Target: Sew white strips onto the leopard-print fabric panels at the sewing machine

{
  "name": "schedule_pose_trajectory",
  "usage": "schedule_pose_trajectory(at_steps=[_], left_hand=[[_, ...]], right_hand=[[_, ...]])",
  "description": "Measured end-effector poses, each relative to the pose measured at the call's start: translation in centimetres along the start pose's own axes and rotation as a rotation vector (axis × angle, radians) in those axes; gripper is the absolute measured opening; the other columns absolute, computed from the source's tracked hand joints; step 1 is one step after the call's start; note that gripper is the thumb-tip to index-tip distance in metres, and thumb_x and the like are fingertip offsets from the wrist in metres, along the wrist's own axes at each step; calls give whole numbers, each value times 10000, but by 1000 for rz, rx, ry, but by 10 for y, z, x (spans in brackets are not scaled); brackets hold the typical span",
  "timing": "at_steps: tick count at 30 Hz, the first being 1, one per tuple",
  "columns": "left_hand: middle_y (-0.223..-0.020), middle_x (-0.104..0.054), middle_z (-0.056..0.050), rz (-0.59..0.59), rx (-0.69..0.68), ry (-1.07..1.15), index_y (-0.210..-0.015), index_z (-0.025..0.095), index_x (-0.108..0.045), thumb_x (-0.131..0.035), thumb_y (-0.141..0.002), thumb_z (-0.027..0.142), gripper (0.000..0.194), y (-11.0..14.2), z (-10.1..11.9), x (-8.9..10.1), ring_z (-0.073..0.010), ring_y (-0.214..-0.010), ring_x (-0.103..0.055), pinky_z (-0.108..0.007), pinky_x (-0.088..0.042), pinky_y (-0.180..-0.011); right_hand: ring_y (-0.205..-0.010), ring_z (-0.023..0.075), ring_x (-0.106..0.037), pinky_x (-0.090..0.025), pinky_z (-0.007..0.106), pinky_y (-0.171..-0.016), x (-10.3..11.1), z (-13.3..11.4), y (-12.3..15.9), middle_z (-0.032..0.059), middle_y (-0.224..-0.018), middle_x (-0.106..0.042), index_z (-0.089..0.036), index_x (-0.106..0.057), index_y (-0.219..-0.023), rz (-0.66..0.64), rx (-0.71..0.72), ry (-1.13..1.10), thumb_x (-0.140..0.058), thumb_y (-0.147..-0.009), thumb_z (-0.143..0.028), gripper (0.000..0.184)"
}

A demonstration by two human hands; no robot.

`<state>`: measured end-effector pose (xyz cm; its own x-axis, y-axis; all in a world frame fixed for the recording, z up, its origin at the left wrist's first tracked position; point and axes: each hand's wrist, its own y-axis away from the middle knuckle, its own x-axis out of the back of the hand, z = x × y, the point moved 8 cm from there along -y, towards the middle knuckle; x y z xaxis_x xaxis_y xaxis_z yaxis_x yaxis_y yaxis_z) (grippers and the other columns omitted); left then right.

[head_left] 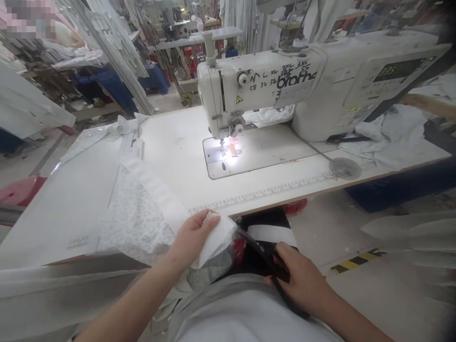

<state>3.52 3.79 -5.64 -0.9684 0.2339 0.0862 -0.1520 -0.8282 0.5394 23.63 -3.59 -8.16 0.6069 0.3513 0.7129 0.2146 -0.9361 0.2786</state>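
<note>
My left hand (194, 235) pinches the end of a white fabric band (156, 190) at the table's front edge. The band runs back to the left, joined to a pale patterned cloth (133, 213) that drapes over the edge. In my right hand (299, 273) is a pair of dark scissors (258, 247), their tips close to the fabric's right end. Whether the blades touch the cloth I cannot tell. Behind my hands stands a white sewing machine (256, 80), its lamp lighting the needle plate (228, 161).
A printed ruler (263, 190) runs along the table's front. A round grey disc (345, 168) and a crumpled white cloth (392, 133) lie to the right. At the far left is a red stool (21, 190). Another person (64, 35) sits at the back left.
</note>
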Motion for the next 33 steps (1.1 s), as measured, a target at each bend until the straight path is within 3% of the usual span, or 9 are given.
schedule_pose_trajectory(at_steps=[7,19,25,29,33], left_hand=[[-648,-591,32,32,-42,160,-834,186,-549,-623,-728,498,337,-3,-8,0,-107,-537,-539,-205,-421,-504],[-692,-637,-7,73,-108,35,-811,174,-574,-607,-706,541,383,-2,-5,-10,-162,-604,-585,-247,-444,-550],[-626,-575,39,5,-158,38,-777,190,-534,-532,-793,500,310,6,-1,-19,-112,-532,-504,-219,-403,-540],[-687,-614,10,62,-317,-315,-826,204,-593,-458,-851,443,276,4,33,-4,-157,-640,-553,-244,-408,-613],[-928,-660,-30,231,-589,-919,-961,226,-638,-374,-889,338,295,-23,80,14,-211,-832,-586,-284,-407,-710]], right_hand=[[-735,206,-491,-336,283,-599,-8,-6,-8,20,-812,-503,-216,-354,-743,9,-26,27,-586,-735,-300,246],[-754,225,-517,-345,287,-592,-6,-12,-11,31,-812,-533,-214,-375,-751,115,-5,63,-620,-732,-382,297],[-604,177,-522,-346,259,-539,-25,-2,-14,2,-654,-542,-214,-398,-659,21,-41,-162,-510,-824,-371,253],[-568,163,-504,-350,242,-508,-10,-1,-16,-22,-614,-519,-218,-409,-656,74,-36,-175,-526,-804,-406,267],[-666,193,-548,-380,260,-551,47,-9,-36,13,-742,-573,-209,-484,-758,260,3,18,-573,-756,-431,239]])
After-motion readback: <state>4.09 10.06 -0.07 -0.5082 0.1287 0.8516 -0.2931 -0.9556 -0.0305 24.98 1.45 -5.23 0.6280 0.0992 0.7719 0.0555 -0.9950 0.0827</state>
